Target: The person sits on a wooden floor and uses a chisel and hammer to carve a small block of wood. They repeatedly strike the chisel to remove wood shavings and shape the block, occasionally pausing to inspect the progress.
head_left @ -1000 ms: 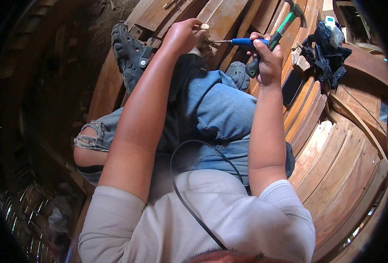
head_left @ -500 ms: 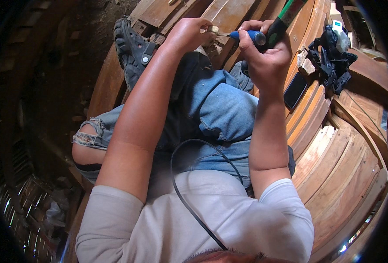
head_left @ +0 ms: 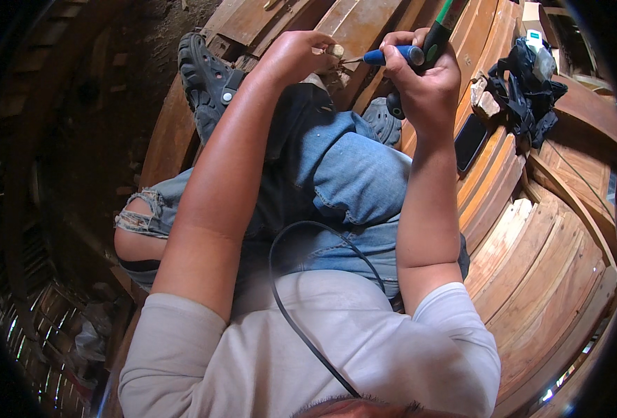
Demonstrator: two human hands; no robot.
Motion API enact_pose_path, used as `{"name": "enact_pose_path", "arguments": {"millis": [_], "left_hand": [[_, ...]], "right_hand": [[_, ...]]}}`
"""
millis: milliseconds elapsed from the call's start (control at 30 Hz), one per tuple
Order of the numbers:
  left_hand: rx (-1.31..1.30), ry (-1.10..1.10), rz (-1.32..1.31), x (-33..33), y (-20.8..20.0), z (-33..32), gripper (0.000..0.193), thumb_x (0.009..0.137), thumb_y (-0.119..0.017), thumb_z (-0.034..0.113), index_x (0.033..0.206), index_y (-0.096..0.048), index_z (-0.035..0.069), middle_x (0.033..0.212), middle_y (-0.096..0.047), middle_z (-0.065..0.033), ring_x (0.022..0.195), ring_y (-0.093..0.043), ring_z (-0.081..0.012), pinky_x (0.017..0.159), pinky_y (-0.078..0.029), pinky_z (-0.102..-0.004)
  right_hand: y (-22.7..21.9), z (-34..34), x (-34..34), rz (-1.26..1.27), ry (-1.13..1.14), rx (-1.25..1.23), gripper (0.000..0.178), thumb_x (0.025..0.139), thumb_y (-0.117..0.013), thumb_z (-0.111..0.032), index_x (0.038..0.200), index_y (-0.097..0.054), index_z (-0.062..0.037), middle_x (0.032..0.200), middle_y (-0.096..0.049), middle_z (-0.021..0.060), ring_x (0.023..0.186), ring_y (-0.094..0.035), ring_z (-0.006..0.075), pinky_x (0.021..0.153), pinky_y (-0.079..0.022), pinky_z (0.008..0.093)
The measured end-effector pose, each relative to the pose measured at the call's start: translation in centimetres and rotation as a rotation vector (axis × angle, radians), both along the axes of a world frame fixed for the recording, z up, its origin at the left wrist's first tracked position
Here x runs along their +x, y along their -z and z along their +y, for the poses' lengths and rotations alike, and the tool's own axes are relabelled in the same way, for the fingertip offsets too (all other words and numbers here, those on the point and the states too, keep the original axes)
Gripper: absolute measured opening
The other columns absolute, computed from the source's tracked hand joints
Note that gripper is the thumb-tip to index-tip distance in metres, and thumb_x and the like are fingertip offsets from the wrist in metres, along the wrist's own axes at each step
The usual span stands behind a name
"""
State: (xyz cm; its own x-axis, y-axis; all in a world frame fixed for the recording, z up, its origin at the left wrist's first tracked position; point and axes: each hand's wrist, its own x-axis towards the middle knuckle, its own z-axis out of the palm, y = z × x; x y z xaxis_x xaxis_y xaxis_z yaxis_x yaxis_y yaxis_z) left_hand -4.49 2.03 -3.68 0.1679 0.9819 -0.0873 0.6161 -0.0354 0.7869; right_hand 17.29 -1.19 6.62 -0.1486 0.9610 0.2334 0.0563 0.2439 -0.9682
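Wood chunk (head_left: 335, 51), small and pale, at 12 o'clock in the head view, just above the crossed shins. Left hand (head_left: 301, 56) on it from the 9 o'clock side: narrow pinch, fingers bent; underside of that grip hidden.

Right hand (head_left: 427, 87) at 1 o'clock, closed and full. Thumb and fingers clasp blue tool (head_left: 393, 56), its thin metal shaft pointing to 9 o'clock at the chunk. Tip very near the chunk; cannot tell whether it touches. Same hand carries hammer (head_left: 436, 43) by a black and green handle, slanting toward 1 o'clock, butt poking out at the hand's 8 o'clock; head beyond the frame.

Long brown boards (head_left: 361, 28) spread under and past the hands, 11 to 2 o'clock. Dark sandal (head_left: 200, 83) at 11, its mate (head_left: 382, 120) at 1, partly covered by blue jeans (head_left: 361, 167), ripped at the knee near 9.

Phone (head_left: 470, 148), dark-screened, on the boards at 2 o'clock. Just beyond it, black bag (head_left: 524, 90), crumpled, with broken pale lump (head_left: 485, 99) beside it. Slatted wood panel (head_left: 531, 272) at 4. Black cable (head_left: 278, 299) loops over pale shirt (head_left: 364, 348) at 6.
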Motion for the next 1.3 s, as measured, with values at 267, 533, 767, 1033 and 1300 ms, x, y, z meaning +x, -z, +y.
{"name": "enact_pose_path", "arguments": {"millis": [267,533,767,1033,1300], "left_hand": [[-0.03,-0.006,-0.024,-0.1,0.1,0.0,0.044,0.087,-0.084,0.023,0.128,-0.076,0.01,0.125,-0.076,-0.0133,0.113,-0.073,-0.0286,0.097,-0.057,-0.0392],[-0.068,-0.025,-0.018,-0.2,0.3,0.1,0.046,0.085,-0.086,0.019,0.129,-0.075,0.009,0.123,-0.077,-0.0139,0.112,-0.074,-0.0288,0.096,-0.058,-0.0382],[-0.025,0.016,-0.062,-0.6,0.8,0.1,0.045,0.086,-0.085,0.02,0.127,-0.075,0.007,0.123,-0.076,-0.0151,0.112,-0.074,-0.0291,0.096,-0.058,-0.0384],[-0.031,0.017,-0.123,-0.6,0.9,-0.3,0.044,0.088,-0.083,0.022,0.127,-0.073,0.005,0.121,-0.076,-0.0172,0.111,-0.074,-0.0293,0.095,-0.058,-0.0385],[0.112,0.053,0.113,0.2,-1.3,-1.7,0.047,0.085,-0.083,0.024,0.127,-0.071,0.007,0.117,-0.075,-0.0196,0.109,-0.073,-0.0365,0.094,-0.058,-0.0434]], "right_hand": [[-0.4,-0.1,-0.3,0.02,0.018,-0.023,0.026,0.092,-0.081,-0.01,0.102,-0.057,-0.0068,0.099,-0.073,0.0039,0.083,-0.067,0.0073,0.077,-0.058,0.024],[1.5,0.5,-0.9,-0.026,-0.02,-0.107,0.023,0.09,-0.083,-0.016,0.096,-0.063,-0.0073,0.093,-0.071,0.0013,0.079,-0.066,0.007,0.071,-0.057,0.0257],[1.9,1.0,-1.0,-0.246,0.014,-0.025,0.028,0.096,-0.079,-0.015,0.109,-0.057,-0.0048,0.101,-0.072,0.0038,0.083,-0.072,0.0093,0.074,-0.06,0.023],[2.8,1.8,-2.1,-0.181,0.035,0.047,0.033,0.084,-0.088,-0.023,0.102,-0.067,-0.0053,0.091,-0.074,0.0072,0.086,-0.074,0.016,0.081,-0.059,0.0331],[2.5,1.4,-2.7,-0.266,-0.005,0.07,0.032,0.092,-0.084,-0.019,0.107,-0.059,-0.0054,0.089,-0.066,-0.0004,0.081,-0.068,0.0082,0.074,-0.059,0.0266]]}}
